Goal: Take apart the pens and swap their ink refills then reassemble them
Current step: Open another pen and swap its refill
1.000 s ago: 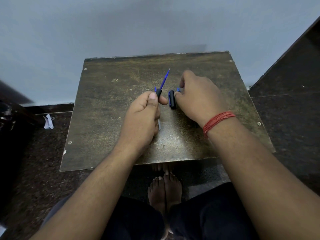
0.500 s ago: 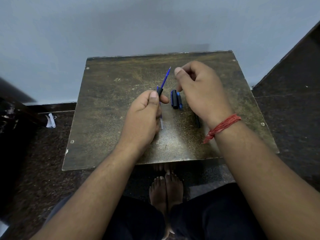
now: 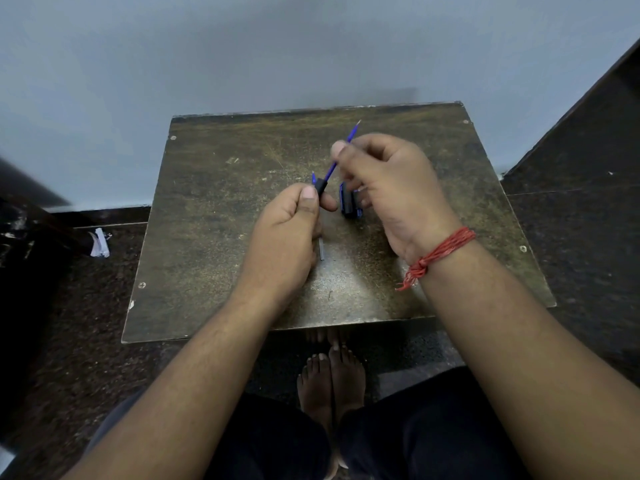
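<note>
I count two hands: my left hand (image 3: 287, 233) and right hand (image 3: 388, 188). One blue ink refill (image 3: 351, 135) stands out of one black pen barrel (image 3: 320, 186). Two dark pen parts (image 3: 348, 202) lie side by side mid-table. One grey rod (image 3: 322, 249) shows near the left hand. One worn table (image 3: 214, 237), one red wrist thread (image 3: 440, 252), one paper scrap (image 3: 99, 242) on the floor at left.

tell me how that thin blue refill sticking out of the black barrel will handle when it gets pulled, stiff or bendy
The blue refill is long and very thin, so it probably flexes under side load; a straight pull along the black barrel seems safer. Its smooth surface may slip in the right hand, which pinches it. Once laid on the table, it could roll.
</note>
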`<state>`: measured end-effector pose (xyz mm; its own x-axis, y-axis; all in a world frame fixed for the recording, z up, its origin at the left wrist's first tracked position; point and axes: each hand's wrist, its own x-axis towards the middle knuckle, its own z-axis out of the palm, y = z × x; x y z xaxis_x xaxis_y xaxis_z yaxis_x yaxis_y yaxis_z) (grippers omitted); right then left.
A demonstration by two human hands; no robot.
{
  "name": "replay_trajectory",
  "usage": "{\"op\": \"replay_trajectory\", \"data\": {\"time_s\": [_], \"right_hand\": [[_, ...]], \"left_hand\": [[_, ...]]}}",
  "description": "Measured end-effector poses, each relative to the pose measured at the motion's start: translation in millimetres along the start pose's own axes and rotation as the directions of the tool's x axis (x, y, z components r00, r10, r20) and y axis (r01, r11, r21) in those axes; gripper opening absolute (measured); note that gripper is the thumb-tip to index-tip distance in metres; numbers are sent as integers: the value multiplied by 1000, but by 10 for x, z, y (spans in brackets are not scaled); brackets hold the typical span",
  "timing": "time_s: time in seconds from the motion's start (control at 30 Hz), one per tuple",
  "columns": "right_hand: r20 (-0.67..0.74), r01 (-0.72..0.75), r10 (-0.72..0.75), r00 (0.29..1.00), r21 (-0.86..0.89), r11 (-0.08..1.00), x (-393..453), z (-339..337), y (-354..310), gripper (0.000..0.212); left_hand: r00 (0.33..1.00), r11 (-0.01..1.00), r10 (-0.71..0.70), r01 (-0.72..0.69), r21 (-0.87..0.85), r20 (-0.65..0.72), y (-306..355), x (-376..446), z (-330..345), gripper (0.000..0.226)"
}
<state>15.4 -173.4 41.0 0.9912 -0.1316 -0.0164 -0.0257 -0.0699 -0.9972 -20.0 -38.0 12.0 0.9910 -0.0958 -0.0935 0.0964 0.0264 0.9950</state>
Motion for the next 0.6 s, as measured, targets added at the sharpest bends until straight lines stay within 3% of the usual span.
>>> {"op": "replay_trajectory", "data": {"time_s": [0.13, 0.23, 0.3, 0.37, 0.43, 0.5, 0.6], "right_hand": [[-284, 146, -103, 953, 137, 980, 92, -125, -51, 15], [-427, 199, -78, 901, 247, 948, 168, -279, -35, 13], [-495, 188, -63, 867, 206, 960, 230, -397, -13, 13], [-510, 127, -93, 855, 33, 991, 286, -499, 21, 15], [-432, 42, -170, 886, -290, 956, 313, -584, 63, 16], [-301, -2, -199, 933, -555, 832, 303, -615, 120, 16], [-202, -51, -156, 967, -751, 658, 281, -589, 167, 19]], "left_hand": [[1000, 995, 18, -20, 98, 20, -46, 4, -18, 34], [999, 987, 28, -31, 156, 23, -71, 5, -35, 33], [999, 986, 32, -35, 163, 23, -78, 9, -36, 33], [999, 987, 40, -43, 153, 22, -86, 13, -45, 33], [999, 991, 40, -43, 124, 24, -90, 17, -50, 33], [999, 994, 37, -39, 103, 29, -95, 18, -56, 34], [999, 993, 38, -41, 111, 30, -95, 16, -60, 34]]}}
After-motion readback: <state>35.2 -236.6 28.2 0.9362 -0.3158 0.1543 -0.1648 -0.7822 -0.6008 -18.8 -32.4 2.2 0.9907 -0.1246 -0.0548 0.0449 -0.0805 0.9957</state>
